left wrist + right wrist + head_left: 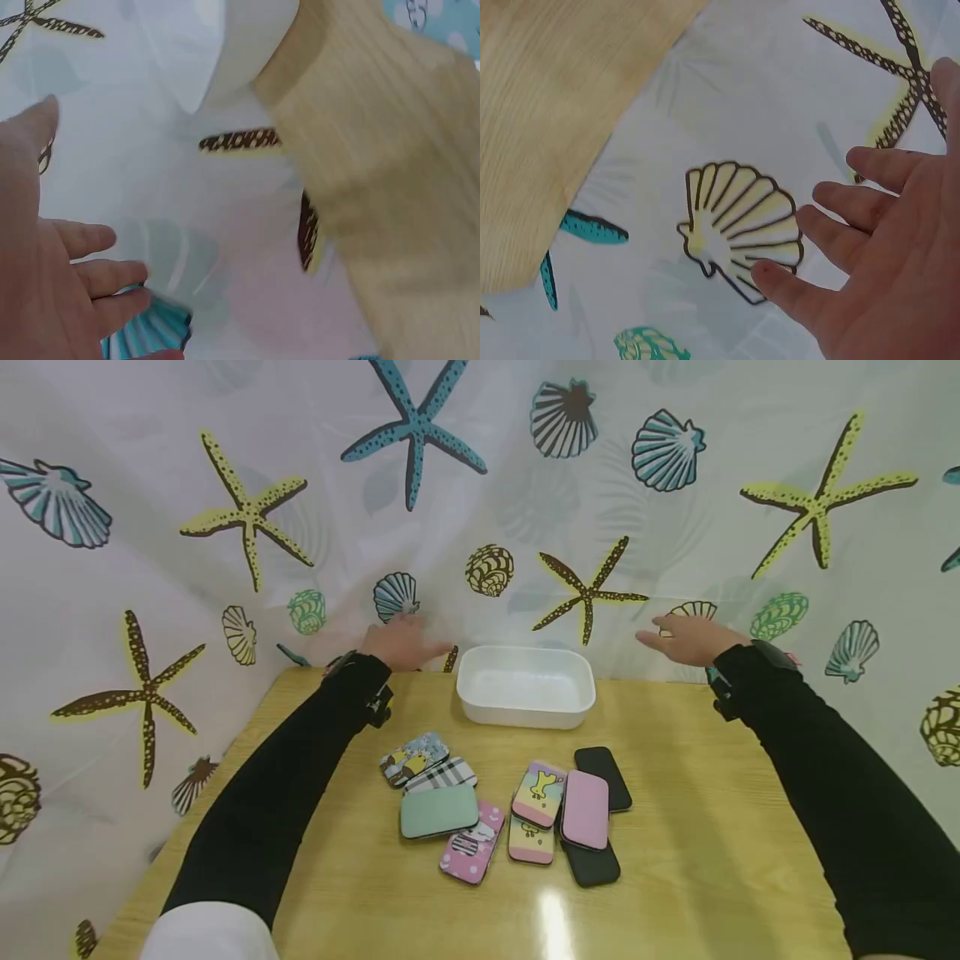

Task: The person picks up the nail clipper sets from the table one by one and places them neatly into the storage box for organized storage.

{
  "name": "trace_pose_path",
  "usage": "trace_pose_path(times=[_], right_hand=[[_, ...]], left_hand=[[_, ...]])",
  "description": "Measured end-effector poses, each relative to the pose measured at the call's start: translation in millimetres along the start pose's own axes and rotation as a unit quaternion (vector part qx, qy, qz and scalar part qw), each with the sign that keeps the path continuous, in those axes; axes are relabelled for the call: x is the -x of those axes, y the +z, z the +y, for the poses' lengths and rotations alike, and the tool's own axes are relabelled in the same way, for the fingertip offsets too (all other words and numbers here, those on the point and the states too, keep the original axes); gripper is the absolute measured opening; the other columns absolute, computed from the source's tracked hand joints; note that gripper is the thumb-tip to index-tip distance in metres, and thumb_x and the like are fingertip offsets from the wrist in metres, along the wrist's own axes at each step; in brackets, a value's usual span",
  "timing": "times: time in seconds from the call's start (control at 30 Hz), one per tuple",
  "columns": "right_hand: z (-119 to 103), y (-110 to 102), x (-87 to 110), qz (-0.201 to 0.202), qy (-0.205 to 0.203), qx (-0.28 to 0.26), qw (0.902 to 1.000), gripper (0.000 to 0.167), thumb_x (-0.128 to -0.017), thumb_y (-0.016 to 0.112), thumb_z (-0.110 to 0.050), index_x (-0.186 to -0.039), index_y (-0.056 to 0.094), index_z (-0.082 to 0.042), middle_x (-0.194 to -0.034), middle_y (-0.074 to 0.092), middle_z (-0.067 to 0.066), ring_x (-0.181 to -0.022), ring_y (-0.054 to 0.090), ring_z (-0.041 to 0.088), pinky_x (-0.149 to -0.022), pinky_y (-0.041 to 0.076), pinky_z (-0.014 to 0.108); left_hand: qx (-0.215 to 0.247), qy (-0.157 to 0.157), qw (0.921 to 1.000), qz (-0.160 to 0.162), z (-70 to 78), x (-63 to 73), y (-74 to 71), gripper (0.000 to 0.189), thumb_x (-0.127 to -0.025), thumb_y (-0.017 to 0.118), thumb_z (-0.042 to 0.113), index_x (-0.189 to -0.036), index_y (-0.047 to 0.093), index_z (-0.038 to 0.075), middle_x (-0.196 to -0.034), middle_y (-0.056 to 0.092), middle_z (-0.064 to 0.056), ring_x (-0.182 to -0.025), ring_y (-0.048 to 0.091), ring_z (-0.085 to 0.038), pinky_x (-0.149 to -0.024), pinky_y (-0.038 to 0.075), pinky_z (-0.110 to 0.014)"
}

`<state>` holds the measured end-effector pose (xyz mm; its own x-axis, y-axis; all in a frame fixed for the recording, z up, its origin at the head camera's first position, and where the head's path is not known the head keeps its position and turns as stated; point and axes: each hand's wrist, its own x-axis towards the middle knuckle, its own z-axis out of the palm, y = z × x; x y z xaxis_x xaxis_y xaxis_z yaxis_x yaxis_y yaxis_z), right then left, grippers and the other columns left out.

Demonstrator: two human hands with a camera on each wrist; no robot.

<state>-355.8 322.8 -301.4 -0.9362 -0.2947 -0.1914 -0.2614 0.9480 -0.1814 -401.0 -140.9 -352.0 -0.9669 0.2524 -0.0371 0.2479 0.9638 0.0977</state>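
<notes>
My left hand point(405, 643) is held up near the back edge of the table, left of a white plastic tub point(525, 717). Its fingers are spread and hold nothing. On the tub's other side, my right hand point(692, 640) is raised with extended fingers, also holding nothing. In front of the tub lie two loose piles of flat, rounded cases. The left pile has a blue patterned case point(414, 758), a plaid case point(453, 774), a mint-green case point(438, 812) and a pink dotted case point(471, 852). Giraffe-print cases point(538, 797), a plain pink case point(585, 810) and black cases point(606, 768) overlap on the right.
The wooden table point(712, 860) ends at the back against a white curtain point(450, 543) printed with starfish and shells. In the left wrist view, the tub's corner point(247, 45) shows at the top, beside the table edge.
</notes>
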Motion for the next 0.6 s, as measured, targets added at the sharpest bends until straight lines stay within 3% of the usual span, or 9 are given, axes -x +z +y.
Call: trace_pose_path(times=[0.07, 0.13, 0.2, 0.27, 0.43, 0.6], right_hand=[[-7.0, 17.0, -10.2, -0.01, -0.003, 0.006, 0.9999, 0.086, -0.104, 0.029, -0.063, -0.153, 0.029, 0.007, -0.154, 0.032, 0.036, -0.139, 0.032, 0.055, -0.112, 0.028, 0.065], [-15.2, 35.3, -21.6, -0.021, -0.006, 0.009, 0.9997, 0.079, -0.106, 0.03, -0.057, -0.152, 0.032, 0.008, -0.153, 0.035, 0.035, -0.139, 0.034, 0.054, -0.113, 0.029, 0.063], [-23.8, 54.2, -33.6, -0.028, -0.004, 0.018, 0.9994, 0.074, -0.107, 0.034, -0.052, -0.151, 0.035, 0.008, -0.153, 0.037, 0.034, -0.141, 0.035, 0.052, -0.114, 0.03, 0.061], [-30.9, 72.8, -45.5, -0.028, -0.001, 0.026, 0.9993, 0.072, -0.107, 0.038, -0.048, -0.15, 0.036, 0.009, -0.152, 0.039, 0.033, -0.141, 0.036, 0.05, -0.114, 0.031, 0.059], [-40.2, 105.4, -68.5, -0.015, 0.019, 0.024, 0.9994, 0.073, -0.103, 0.051, -0.039, -0.15, 0.03, 0.012, -0.145, 0.048, 0.033, -0.13, 0.051, 0.045, -0.107, 0.04, 0.058], [-38.0, 117.9, -88.9, 0.004, 0.005, 0.018, 0.9998, 0.066, -0.101, 0.055, -0.022, -0.148, 0.028, 0.015, -0.136, 0.054, 0.033, -0.105, 0.059, 0.036, -0.091, 0.047, 0.049]], left_hand=[[-0.013, 0.0, 0.9999, 0.002, 7.9, -7.2, 13.9, 0.081, -0.096, 0.041, 0.071, -0.144, 0.053, 0.008, -0.143, 0.056, -0.016, -0.129, 0.055, -0.036, -0.103, 0.044, -0.055], [-0.027, -0.001, 0.9996, -0.001, 16.6, -12.3, 27.3, 0.068, -0.096, 0.047, 0.068, -0.119, 0.07, 0.008, -0.114, 0.07, -0.012, -0.102, 0.066, -0.032, -0.088, 0.051, -0.046], [-0.036, -0.004, 0.9993, -0.007, 25.4, -17.7, 40.4, 0.06, -0.096, 0.05, 0.065, -0.091, 0.071, 0.009, -0.089, 0.069, -0.008, -0.083, 0.065, -0.027, -0.076, 0.051, -0.042], [-0.047, -0.006, 0.9988, -0.015, 32.6, -24.9, 54.9, 0.057, -0.097, 0.051, 0.064, -0.076, 0.064, 0.012, -0.076, 0.063, -0.004, -0.073, 0.061, -0.023, -0.07, 0.048, -0.04], [-0.055, -0.002, 0.9978, -0.036, 47.4, -46.5, 81.6, 0.046, -0.104, 0.047, 0.05, -0.084, 0.069, 0.015, -0.085, 0.068, -0.003, -0.079, 0.063, -0.022, -0.076, 0.05, -0.041], [-0.064, -0.022, 0.996, -0.058, 53.1, -60.1, 88.5, 0.033, -0.106, 0.047, 0.033, -0.102, 0.072, 0.011, -0.093, 0.071, -0.004, -0.081, 0.062, -0.021, -0.08, 0.05, -0.042]])
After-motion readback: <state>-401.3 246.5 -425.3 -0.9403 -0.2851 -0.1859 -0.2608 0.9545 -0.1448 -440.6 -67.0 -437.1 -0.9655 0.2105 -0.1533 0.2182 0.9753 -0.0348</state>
